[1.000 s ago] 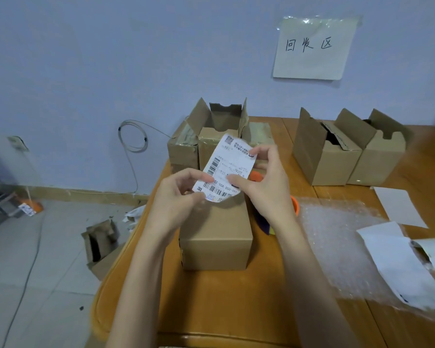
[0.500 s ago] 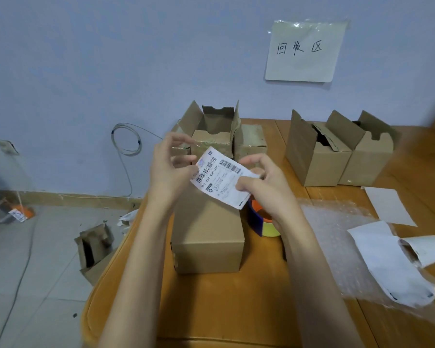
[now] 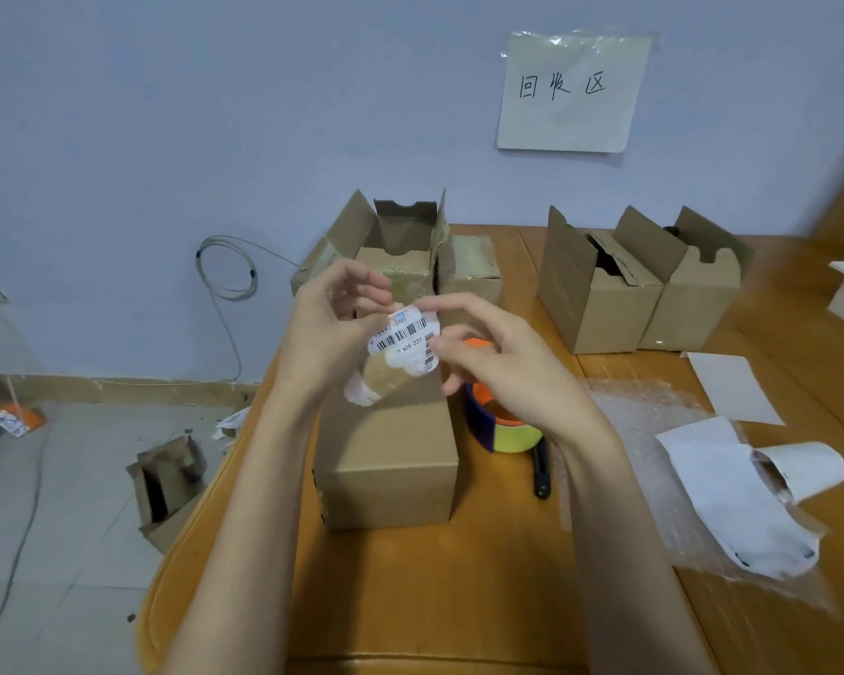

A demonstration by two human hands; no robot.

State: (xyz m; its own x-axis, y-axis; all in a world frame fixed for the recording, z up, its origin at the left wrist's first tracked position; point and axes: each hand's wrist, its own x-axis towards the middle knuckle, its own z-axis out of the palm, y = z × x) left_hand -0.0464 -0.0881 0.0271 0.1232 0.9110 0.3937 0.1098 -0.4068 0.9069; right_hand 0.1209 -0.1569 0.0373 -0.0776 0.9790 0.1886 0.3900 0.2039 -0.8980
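Note:
A white shipping label (image 3: 403, 345) with barcodes is folded and crumpled between my two hands, its brown torn underside showing. My left hand (image 3: 330, 333) pinches its left side and my right hand (image 3: 498, 362) curls round its right side. Both hands hover above a closed brown cardboard box (image 3: 386, 460) that stands on the wooden table (image 3: 434, 591) in front of me.
A tape roll (image 3: 507, 428) and a black pen (image 3: 541, 472) lie right of the box. Bubble wrap (image 3: 654, 431) and white backing papers (image 3: 732, 499) cover the right side. Open cardboard boxes (image 3: 605, 289) stand at the back by the wall. Another box (image 3: 166, 484) lies on the floor at left.
The flat label has been folded and crumpled smaller between my hands, which have come closer together above the box.

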